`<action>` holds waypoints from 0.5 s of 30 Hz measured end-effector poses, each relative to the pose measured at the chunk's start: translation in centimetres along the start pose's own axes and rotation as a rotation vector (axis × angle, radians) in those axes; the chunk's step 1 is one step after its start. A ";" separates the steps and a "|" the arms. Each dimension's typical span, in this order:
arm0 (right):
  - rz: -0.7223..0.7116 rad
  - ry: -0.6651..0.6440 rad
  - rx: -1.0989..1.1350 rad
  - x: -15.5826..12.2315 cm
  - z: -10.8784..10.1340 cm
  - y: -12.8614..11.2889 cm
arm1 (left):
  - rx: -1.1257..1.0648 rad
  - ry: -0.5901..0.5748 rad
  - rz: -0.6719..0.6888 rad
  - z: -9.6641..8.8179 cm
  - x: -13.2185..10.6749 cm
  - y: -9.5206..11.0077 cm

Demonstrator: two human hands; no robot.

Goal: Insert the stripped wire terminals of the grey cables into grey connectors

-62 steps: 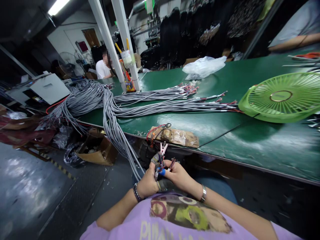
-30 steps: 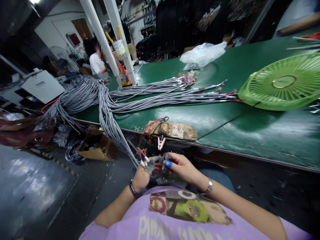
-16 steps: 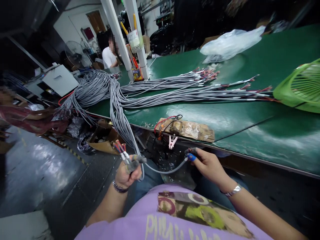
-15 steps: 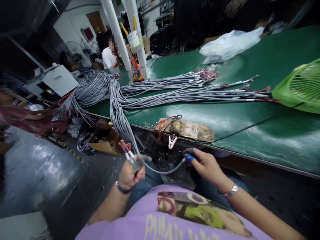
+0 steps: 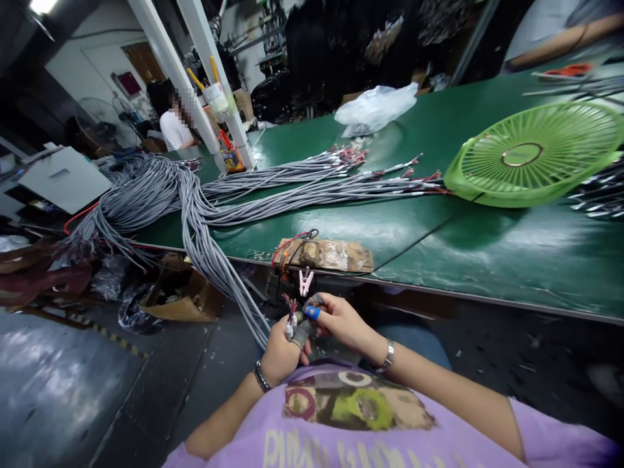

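Low in front of the table edge, my left hand [image 5: 280, 356] is closed round several grey cable ends [image 5: 291, 320], whose white sleeves and reddish bare wires stick up above the fingers. My right hand [image 5: 344, 327] meets it from the right, thumb and forefinger pinched at the cable ends; the bit of cable between them is mostly hidden. A blue wrap covers the right thumb, and grey wraps cover other fingertips. From the table, a thick bundle of grey cables [image 5: 209, 260] hangs down to my left hand.
On the green table [image 5: 409, 250] lie more grey cables [image 5: 302, 205], a green fan cover [image 5: 521, 155], a plastic bag [image 5: 377, 109] and a taped cardboard piece [image 5: 336, 255]. A pink clip [image 5: 305, 282] hangs at the edge. Posts [image 5: 214, 71] rise behind. Two other people are across the table.
My right hand has moved left to my left hand, bringing the single cable's end up to the held ends. The view has turned to the right.
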State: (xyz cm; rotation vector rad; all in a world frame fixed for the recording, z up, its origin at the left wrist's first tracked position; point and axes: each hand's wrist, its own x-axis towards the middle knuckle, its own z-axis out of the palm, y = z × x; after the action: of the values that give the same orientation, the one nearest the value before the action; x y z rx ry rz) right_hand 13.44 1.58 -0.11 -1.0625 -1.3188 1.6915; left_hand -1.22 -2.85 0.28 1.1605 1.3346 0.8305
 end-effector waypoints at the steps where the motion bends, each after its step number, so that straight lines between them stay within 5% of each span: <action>1: -0.016 -0.010 -0.022 0.0 0.0 0.0 | -0.013 0.001 -0.023 0.0 0.0 -0.1; 9: -0.099 -0.118 -0.076 0.6 0.1 -1.1 | -0.264 -0.128 -0.132 -0.8 1.1 0.2; 15: -0.012 -0.080 0.039 0.2 -0.1 0.0 | -0.333 -0.041 -0.096 -0.9 0.9 0.0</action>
State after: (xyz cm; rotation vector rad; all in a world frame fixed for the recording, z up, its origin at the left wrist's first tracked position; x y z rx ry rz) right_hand 13.47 1.77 -0.11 -0.9716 -1.3336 1.7600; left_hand -1.96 -1.90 0.12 0.8418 1.1571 0.9135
